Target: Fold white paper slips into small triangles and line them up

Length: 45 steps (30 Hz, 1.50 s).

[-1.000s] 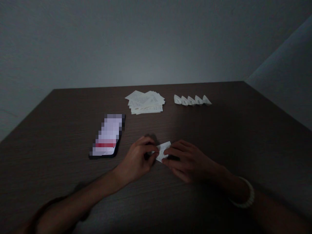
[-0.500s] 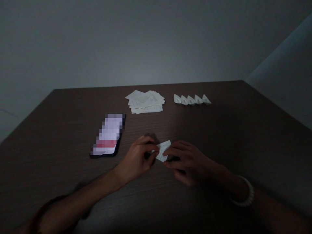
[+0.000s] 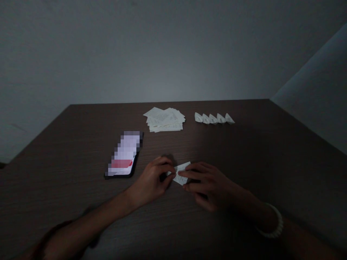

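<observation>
A small piece of folded printed paper [image 3: 181, 179] lies at the front middle of the table, between my two hands. Its left corner is pinched between the thumb and fingers of my left hand [image 3: 158, 175]. From the right, my right hand [image 3: 210, 184] holds the same paper, with one fingertip pressed on its face and others at its right and lower edges. Both hands cover parts of the paper, so its full outline is hidden.
A loose stack of printed paper pieces [image 3: 165, 120] lies farther back. To its right stands a row of several folded paper shapes [image 3: 213, 119]. A phone [image 3: 124, 155] with a lit screen rests left of my hands. Behind the brown table [image 3: 252, 144] rises a grey wall [image 3: 162, 54].
One right fingertip has slid a little left across the paper's face. My left hand keeps its pinch. The whole scene sits slightly lower in view, as the camera has tilted.
</observation>
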### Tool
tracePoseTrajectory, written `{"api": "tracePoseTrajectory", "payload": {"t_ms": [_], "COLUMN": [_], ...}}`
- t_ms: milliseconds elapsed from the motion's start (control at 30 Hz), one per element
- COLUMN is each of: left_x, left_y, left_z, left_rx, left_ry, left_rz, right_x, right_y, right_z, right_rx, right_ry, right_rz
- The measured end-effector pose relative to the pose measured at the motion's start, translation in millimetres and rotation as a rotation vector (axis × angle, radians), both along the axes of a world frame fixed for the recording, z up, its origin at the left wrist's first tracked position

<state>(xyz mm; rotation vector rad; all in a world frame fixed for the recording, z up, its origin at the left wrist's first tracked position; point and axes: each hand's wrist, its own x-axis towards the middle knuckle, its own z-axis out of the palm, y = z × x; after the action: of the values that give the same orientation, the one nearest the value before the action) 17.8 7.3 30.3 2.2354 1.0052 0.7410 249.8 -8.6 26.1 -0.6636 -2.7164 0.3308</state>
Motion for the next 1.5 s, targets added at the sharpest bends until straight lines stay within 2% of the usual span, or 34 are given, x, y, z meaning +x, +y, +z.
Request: {"api": "tracePoseTrajectory", "payload": {"t_ms": [500, 667, 800, 1067, 1333, 1500], "left_x": [-2, -13, -17, -14, -15, -21], "left_y": [-2, -8, -13, -10, -10, -8], "left_z": [-4.2, -3.3, 1.0, 3.3, 2.7, -0.3], "left_rx": [0.054, 0.207, 0.385, 0.373, 0.334, 0.377], "left_ry": [0.027, 0.122, 0.291, 0.425, 0.368, 0.328], "left_rz": [-0.015, -0.167, -0.241, -0.324, -0.233, -0.152], "right_x": [1, 2, 2, 3, 3, 4], "right_y": [0, 0, 1, 1, 1, 1], "right_z": [-3.0, -3.2, -4.6, -7.0, -4.7, -6.4], "right_rx": [-0.033, -0.04, -0.045, -0.039, -0.042, -0.049], "right_ry": [0.017, 0.014, 0.016, 0.027, 0.034, 0.036], "right_rz": [-0.013, -0.017, -0.021, -0.016, -0.02, -0.033]}}
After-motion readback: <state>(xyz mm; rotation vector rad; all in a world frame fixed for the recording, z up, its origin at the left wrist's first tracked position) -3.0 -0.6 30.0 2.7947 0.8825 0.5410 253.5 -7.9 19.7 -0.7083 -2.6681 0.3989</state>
